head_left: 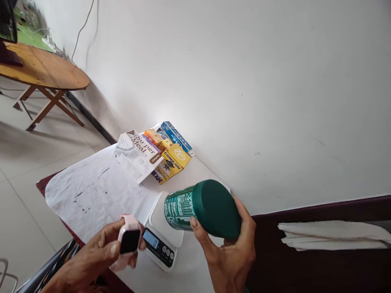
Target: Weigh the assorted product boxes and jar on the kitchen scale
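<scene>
A smartwatch [130, 241] with a pink strap is in my left hand [100, 250], its dark face turned up and the fingers closed round the strap. My right hand [230, 256] grips a green canister [180, 207] by its dark green lid end, thumb on one side and fingers on the other. The canister is tilted, its printed label towards the left, over a white kitchen scale [159, 249]. Whether its base touches the scale's plate I cannot tell. The scale's display is lit and seems to read 0. My left hand is close to the scale's left edge.
Behind the scale stand a white "Su-per Meal" box [139, 156], a yellow box [172, 162], an orange pack [152, 136] and a blue box [176, 136]. A white cloth [100, 191] covers the table's left part. The wall borders the table; a round wooden table [51, 67] stands far left.
</scene>
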Available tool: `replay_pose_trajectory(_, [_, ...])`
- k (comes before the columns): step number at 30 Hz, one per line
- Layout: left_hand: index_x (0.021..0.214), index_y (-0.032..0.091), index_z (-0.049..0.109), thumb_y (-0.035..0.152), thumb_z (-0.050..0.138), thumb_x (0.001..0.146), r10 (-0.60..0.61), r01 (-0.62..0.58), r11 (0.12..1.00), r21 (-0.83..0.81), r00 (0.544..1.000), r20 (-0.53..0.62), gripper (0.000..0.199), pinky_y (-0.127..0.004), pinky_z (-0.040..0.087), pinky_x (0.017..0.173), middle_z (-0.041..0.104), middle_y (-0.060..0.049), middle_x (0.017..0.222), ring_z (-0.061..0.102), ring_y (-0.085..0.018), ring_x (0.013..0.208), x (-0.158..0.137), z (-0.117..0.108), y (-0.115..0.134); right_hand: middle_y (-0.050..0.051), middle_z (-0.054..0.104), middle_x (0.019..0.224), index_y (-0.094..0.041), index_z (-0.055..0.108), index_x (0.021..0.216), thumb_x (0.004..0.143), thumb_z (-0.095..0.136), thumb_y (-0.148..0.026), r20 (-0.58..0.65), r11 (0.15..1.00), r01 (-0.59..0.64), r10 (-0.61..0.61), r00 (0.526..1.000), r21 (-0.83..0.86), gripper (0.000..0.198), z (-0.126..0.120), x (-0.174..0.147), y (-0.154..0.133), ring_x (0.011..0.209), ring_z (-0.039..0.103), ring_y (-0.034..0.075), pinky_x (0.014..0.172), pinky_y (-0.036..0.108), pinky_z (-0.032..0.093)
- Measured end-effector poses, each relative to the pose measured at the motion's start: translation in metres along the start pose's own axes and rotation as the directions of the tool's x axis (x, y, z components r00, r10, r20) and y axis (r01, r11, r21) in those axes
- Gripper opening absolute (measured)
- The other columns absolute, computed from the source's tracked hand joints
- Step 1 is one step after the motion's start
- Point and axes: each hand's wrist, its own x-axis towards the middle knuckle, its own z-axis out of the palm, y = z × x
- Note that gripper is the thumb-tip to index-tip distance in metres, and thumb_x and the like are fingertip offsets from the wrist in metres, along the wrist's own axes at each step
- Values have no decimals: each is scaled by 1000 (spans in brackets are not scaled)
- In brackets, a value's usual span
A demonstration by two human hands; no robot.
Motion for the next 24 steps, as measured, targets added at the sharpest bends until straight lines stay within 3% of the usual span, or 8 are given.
replay_pose_trajectory(2, [133, 27, 68, 64, 81, 78, 66, -54, 996, 73, 981, -180, 68, -23, 51, 69, 76, -7, 107, 69, -17, 80, -1, 5, 15, 15, 59, 142, -22, 53, 148, 62, 91, -58, -4, 999, -40, 40, 999, -22, 100, 0, -2, 15, 119, 63, 36, 94, 47, 58])
replay_pose_trajectory(5, [148, 34, 54, 61, 82, 79, 132, -78, 986, 147, 907, -400, 79, -31, 60, 82, 76, -8, 121, 75, -26, 94, -2, 11, 34, 14, 61, 139, -23, 51, 148, 63, 90, -60, 25, 997, -72, 72, 997, -9, 100, 8, -4, 30, 120, 63, 37, 99, 52, 56])
replay_pose_trajectory(9, [158, 33, 40, 53, 81, 84, 149, -54, 980, 189, 833, -532, 86, -38, 62, 95, 71, -13, 140, 69, -37, 125, 2, 12, 35, 14, 62, 138, -23, 51, 147, 65, 89, -61, 78, 999, -45, 45, 996, -4, 98, 18, -5, 38, 121, 63, 37, 100, 53, 55])
replay_pose_trajectory(13, [163, 28, 29, 51, 83, 83, 4, 49, 996, 71, 795, -607, 99, -43, 63, 98, 73, -15, 137, 69, -38, 127, 2, 5, 8, 15, 62, 138, -22, 50, 147, 66, 89, -61, 112, 1000, -23, 24, 993, -13, 98, 23, -4, 43, 123, 63, 37, 102, 54, 54])
replay_pose_trajectory(15, [162, 26, 31, 50, 86, 81, -31, 87, 994, 61, 786, -617, 100, -45, 63, 100, 75, -15, 135, 71, -38, 123, 0, 2, -4, 15, 61, 139, -22, 49, 148, 67, 88, -62, 121, 1000, -25, 26, 992, -10, 98, 24, -4, 45, 124, 62, 37, 103, 54, 53])
replay_pose_trajectory(18, [149, 21, 52, 49, 91, 74, -9, 138, 977, 161, 785, -620, 89, -46, 66, 91, 80, -15, 120, 77, -39, 109, 0, 0, -10, 16, 59, 142, -22, 47, 149, 68, 87, -62, 158, 1000, -23, 24, 987, -9, 99, 20, -1, 46, 127, 60, 38, 104, 54, 53])
replay_pose_trajectory(21, [134, 21, 65, 51, 93, 70, -8, 183, 957, 224, 792, -611, 76, -44, 68, 84, 83, -11, 104, 81, -38, 95, 0, 3, -3, 17, 52, 151, -24, 40, 155, 66, 89, -61, 221, 999, -53, 52, 974, -1, 108, 14, 1, 48, 134, 54, 39, 107, 55, 50])
replay_pose_trajectory(24, [132, 25, 69, 53, 92, 70, -43, 261, 928, 264, 782, -621, 72, -42, 67, 86, 84, -8, 102, 80, -38, 98, 0, 6, 9, 18, 47, 156, -27, 29, 161, 65, 90, -59, 262, 989, -131, 109, 959, 67, 118, 10, 0, 52, 135, 54, 38, 104, 54, 52])
